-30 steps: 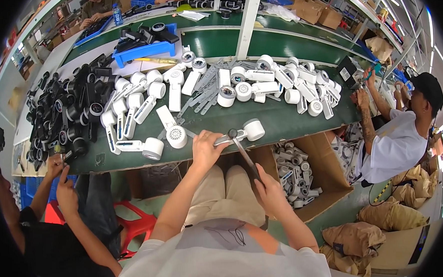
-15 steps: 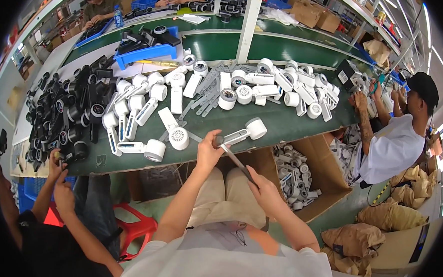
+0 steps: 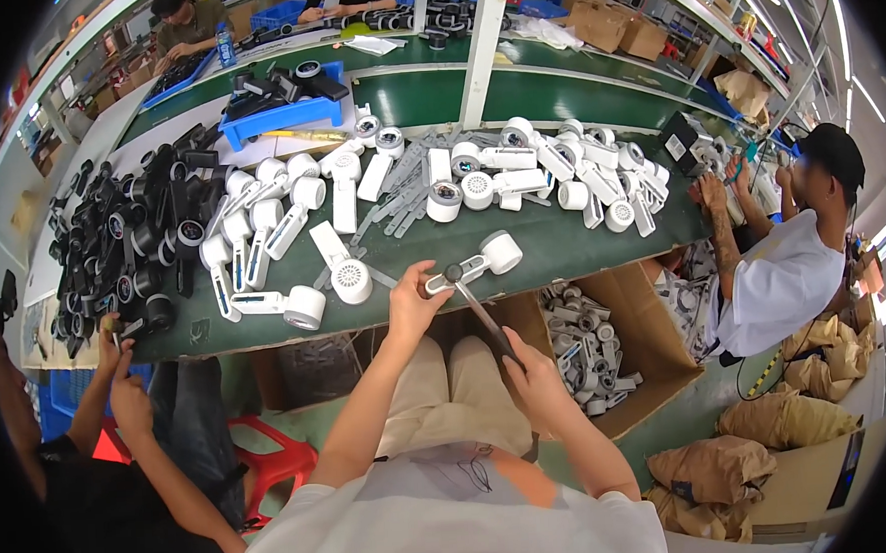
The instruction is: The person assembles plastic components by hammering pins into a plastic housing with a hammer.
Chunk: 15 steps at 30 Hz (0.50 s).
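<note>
My right hand (image 3: pixel 536 377) is closed round the handle of a hammer (image 3: pixel 483 316), which slants up to the left. The hammer's round head is over the handle end of a white handheld fan (image 3: pixel 502 252); whether they touch I cannot tell. That fan lies at the table's front edge, its round head to the right. My left hand (image 3: pixel 411 300) grips the fan's handle end with curled fingers. Just left and beyond lies another white fan (image 3: pixel 351 280) with a slotted grille. Flat grey strips (image 3: pixel 410 190) lie beyond, among many more white fans (image 3: pixel 517 158).
Black fans (image 3: pixel 125 228) are heaped on the left of the green table (image 3: pixel 411 246). At the back is a blue bin (image 3: pixel 285 120). Below the edge, right, a cardboard box (image 3: pixel 657 350) holds white fans. Co-workers sit left and right; a red stool (image 3: pixel 278 465) is at left.
The hammer's head has shifted slightly right, over the fan's handle end. My left hand has moved a little left, and the fan slightly left and nearer.
</note>
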### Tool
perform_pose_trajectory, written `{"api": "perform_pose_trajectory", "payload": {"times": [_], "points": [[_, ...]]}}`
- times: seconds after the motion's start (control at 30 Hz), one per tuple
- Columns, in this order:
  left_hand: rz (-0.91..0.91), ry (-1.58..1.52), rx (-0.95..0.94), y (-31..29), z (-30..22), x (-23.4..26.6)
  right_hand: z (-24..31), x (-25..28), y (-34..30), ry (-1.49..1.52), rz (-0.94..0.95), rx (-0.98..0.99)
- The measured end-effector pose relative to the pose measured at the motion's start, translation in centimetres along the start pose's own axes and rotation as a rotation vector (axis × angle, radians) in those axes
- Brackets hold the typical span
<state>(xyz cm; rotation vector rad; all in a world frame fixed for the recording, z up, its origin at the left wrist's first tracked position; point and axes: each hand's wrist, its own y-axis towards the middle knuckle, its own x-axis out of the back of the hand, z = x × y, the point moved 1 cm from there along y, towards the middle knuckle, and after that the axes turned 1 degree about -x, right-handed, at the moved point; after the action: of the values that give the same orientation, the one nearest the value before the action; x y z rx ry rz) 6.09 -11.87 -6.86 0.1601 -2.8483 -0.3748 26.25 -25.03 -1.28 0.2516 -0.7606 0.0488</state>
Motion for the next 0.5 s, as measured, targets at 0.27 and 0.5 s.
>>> {"api": "perform_pose_trajectory", "payload": {"times": [0.27, 0.5], "points": [[-0.033, 0.063, -0.087, 0.3, -0.3, 0.3, 0.8, -1.1, 0.2, 0.033, 0.074, 0.075], [0.008, 0.131, -0.184, 0.4, -1.0, 0.2, -0.1, 1.9, 0.3, 0.010, -0.045, -0.134]]}}
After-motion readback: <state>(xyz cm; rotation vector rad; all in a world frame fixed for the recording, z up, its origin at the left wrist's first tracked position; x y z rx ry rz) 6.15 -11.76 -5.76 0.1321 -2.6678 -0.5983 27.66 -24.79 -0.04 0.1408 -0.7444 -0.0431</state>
